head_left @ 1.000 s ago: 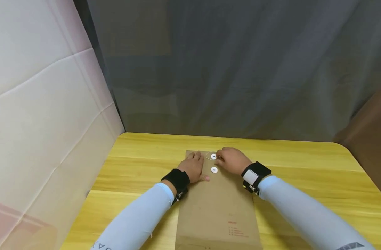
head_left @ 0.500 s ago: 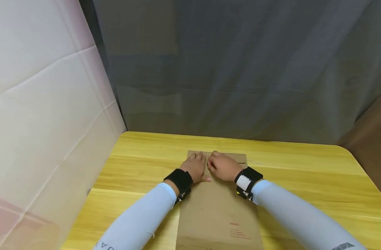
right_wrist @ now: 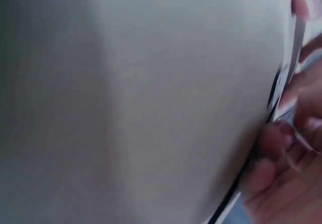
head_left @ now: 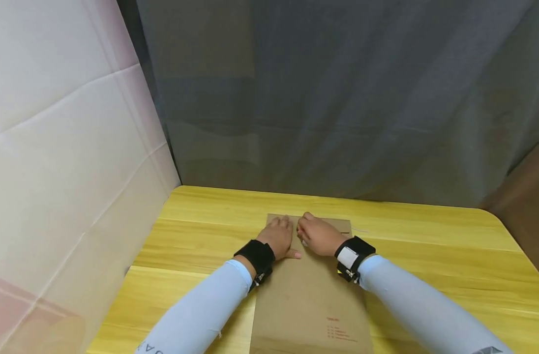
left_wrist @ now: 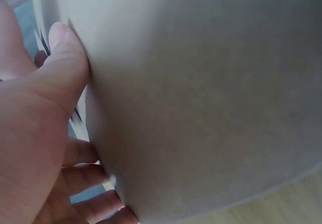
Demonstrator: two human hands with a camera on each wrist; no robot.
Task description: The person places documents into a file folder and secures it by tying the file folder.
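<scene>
Item one, lower centre of the head view: a brown paper envelope lying flat on my yellow wooden table, red print near its close end, its far end reaching the middle of the frame. Item two, at that far end: my left hand resting on the paper, thumb out flat toward the centre, and my right hand just beside it, nearly touching, fingers curled down at the flap; whether they pinch anything I cannot tell. Item three, upper frame: grey curtain behind the table, white sheet at left.
</scene>
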